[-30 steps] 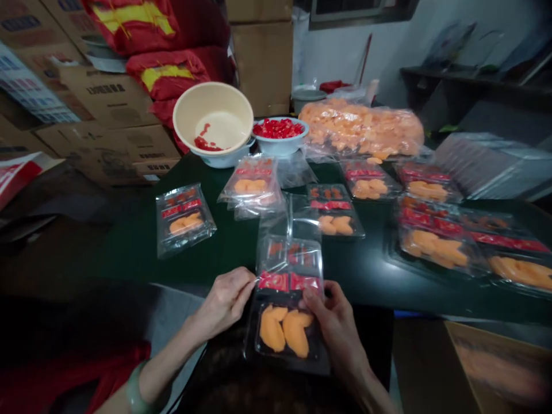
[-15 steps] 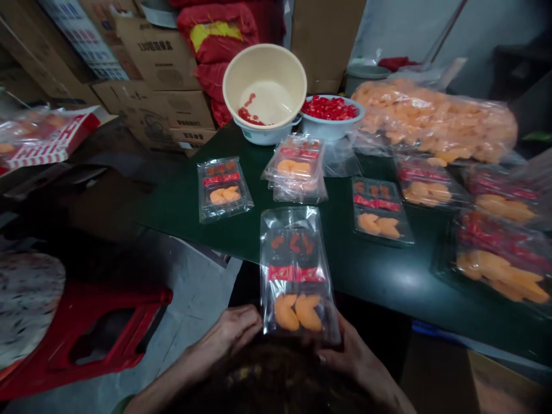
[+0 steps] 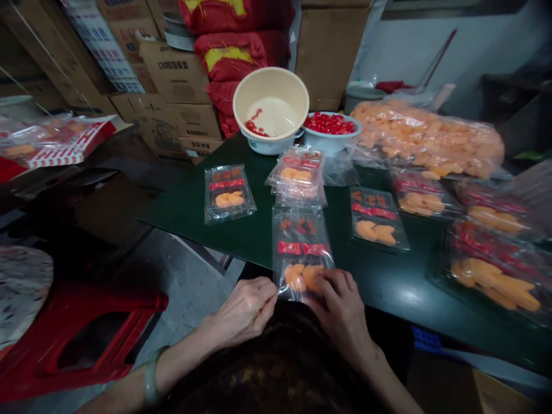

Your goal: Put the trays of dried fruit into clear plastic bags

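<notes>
Clear snack pack (image 3: 302,256) is pinched at near end by left hand (image 3: 245,310) & right hand (image 3: 340,305), on green table (image 3: 190,213).

A: Head camera, aim?
B: Forward and down, over the near edge of the green table (image 3: 207,230).
A: Nearness?
B: Close. Left hand (image 3: 245,310), right hand (image 3: 340,307) and packet (image 3: 302,253) sit just below the lens; cartons (image 3: 172,75) far back. One view only.

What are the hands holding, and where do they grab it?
A clear plastic packet of orange pieces and red sachets. The left hand pinches its near left corner; the right hand grips its near right end.
</notes>
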`<state>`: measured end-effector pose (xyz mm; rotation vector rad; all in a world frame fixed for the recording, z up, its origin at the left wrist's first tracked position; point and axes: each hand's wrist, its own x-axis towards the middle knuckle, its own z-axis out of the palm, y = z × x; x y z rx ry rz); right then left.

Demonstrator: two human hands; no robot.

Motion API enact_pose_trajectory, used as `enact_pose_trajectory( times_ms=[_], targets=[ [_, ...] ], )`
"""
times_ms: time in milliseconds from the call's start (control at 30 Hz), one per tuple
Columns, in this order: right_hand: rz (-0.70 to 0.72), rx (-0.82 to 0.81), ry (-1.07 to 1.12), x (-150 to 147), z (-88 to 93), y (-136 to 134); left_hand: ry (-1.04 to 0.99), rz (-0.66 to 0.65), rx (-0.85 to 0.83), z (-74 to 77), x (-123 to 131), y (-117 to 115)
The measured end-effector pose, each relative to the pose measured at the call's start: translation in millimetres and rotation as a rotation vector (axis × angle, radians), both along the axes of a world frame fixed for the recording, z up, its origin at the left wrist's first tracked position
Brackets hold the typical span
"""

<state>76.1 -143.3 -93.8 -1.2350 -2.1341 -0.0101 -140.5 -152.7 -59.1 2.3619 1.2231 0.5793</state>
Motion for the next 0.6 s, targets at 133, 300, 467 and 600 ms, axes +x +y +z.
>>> enact_pose_trajectory(
  times_ms=[133, 300, 467, 600],
  targets=[
    [-0.052, 0.007, -0.026, -22.3, 3.1, 23.1, 0.055, 0.037, 0.181, -7.8, 2.9, -6.3],
    [-0.008, -0.002, 0.004, -33.7, -2.6, 27.0, -0.073, 0.097, 0.076, -12.4, -6.9, -22.3],
    [0.079, 0.079, 0.152, -31.1, -10.2, 25.3, -0.6, 0.625, -0.366, -12.1, -18.5, -18.0],
    [0.142, 0.153, 0.203, -29.1, -16.7, 25.8, -0.95, 0.728, -0.795, -24.1, -0.5, 2.4]
  ],
)
